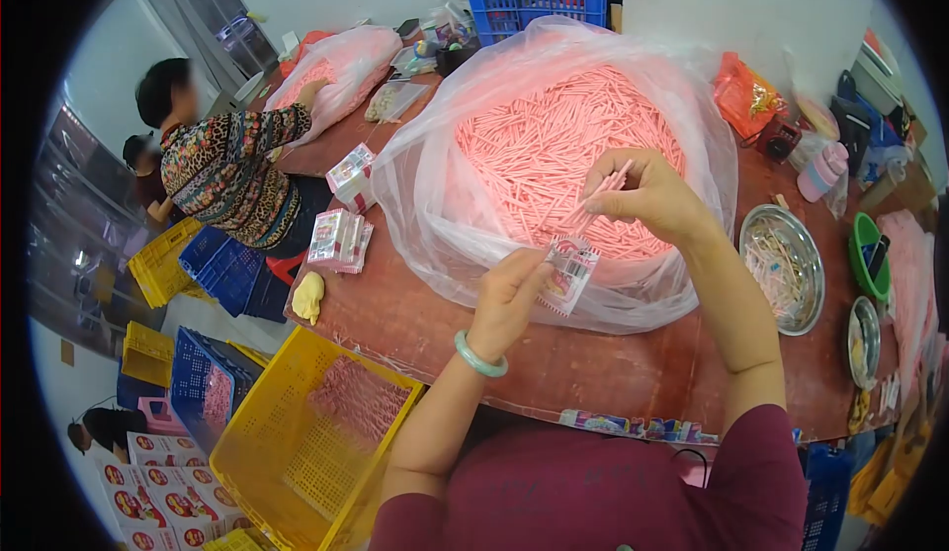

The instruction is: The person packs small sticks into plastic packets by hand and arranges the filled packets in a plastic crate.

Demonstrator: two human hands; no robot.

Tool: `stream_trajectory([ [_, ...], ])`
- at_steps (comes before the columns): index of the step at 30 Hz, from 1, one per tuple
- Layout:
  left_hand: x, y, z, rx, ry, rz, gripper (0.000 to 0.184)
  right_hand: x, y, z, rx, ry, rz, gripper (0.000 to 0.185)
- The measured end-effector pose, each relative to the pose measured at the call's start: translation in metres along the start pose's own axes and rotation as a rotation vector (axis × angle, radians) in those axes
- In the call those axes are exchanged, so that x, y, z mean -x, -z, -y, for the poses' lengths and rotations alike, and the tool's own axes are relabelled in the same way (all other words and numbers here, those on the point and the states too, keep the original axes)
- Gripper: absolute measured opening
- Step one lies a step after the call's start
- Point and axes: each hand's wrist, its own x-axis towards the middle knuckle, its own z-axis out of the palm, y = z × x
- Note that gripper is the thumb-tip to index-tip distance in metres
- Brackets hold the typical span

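My left hand (511, 294), with a pale green bangle on its wrist, pinches a small printed clear packet (570, 272) by its left side. Just above the packet, my right hand (647, 195) grips a small bunch of thin pink sticks (600, 200) between thumb and fingers, their lower ends pointing toward the packet's top. Behind both hands, a large clear plastic bag (420, 170) lies spread wide, full of loose pink sticks (549, 131). Whether the packet's top is open, I cannot tell.
Stacked packets (339, 240) and a yellow lump (308, 297) lie at the table's left. A yellow crate (262, 432) stands below. At right are a metal bowl (813, 269) of sticks and a green basket (870, 254). A co-worker (222, 170) reaches to another pink bag (346, 72).
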Motion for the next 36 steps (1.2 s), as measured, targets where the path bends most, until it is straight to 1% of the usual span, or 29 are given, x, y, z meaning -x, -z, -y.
stream_trajectory([
  [3,-0.004,-0.006,0.001,-0.011,0.003,-0.005,0.016,0.006,0.003,-0.004,0.065,0.071,-0.008,0.01],
  [9,-0.016,-0.026,0.003,-0.042,-0.071,-0.033,0.015,0.014,0.009,-0.002,0.167,-0.002,0.069,0.011],
  [12,-0.022,-0.036,0.004,-0.041,-0.058,-0.04,0.016,0.01,0.015,-0.002,0.274,-0.029,0.186,0.014],
  [15,-0.031,-0.042,0.01,0.02,-0.051,-0.071,0.017,0.009,0.019,-0.007,0.385,0.17,0.079,0.026],
  [18,-0.045,-0.046,0.019,0.086,-0.073,-0.13,0.019,0.013,0.013,0.008,0.23,0.057,-0.116,0.034],
  [21,-0.055,-0.049,0.02,0.189,-0.042,-0.153,0.02,0.004,0.021,-0.019,0.455,0.285,-0.376,0.035],
  [23,-0.06,-0.051,0.021,0.255,0.024,-0.167,0.021,0.013,0.018,-0.016,0.68,0.268,-0.163,0.035],
  [24,-0.062,-0.05,0.022,0.278,0.051,-0.125,0.02,0.019,0.015,-0.014,0.792,0.249,-0.052,0.035],
  [26,-0.065,-0.044,0.024,0.329,0.111,-0.044,0.021,0.016,0.022,-0.029,0.511,0.203,-0.121,0.035],
  [27,-0.064,-0.045,0.019,0.407,0.125,-0.001,0.024,0.015,0.024,-0.033,0.371,0.182,-0.157,0.035],
  [29,-0.063,-0.044,0.003,0.56,0.14,0.082,0.032,0.016,0.02,-0.029,0.287,0.138,-0.187,0.037],
  [30,-0.063,-0.039,0.001,0.546,0.164,0.104,0.034,0.014,0.015,-0.024,0.247,0.12,-0.197,0.038],
  [32,-0.06,-0.023,-0.002,0.515,0.21,0.135,0.04,0.011,-0.006,-0.012,0.344,0.188,-0.263,0.039],
  [33,-0.058,-0.017,-0.005,0.488,0.218,0.138,0.038,0.009,-0.015,-0.01,0.389,0.22,-0.289,0.04],
  [36,-0.04,0.016,-0.008,0.419,0.249,0.108,0.034,-0.01,-0.033,-0.025,0.347,0.109,-0.058,0.037],
])
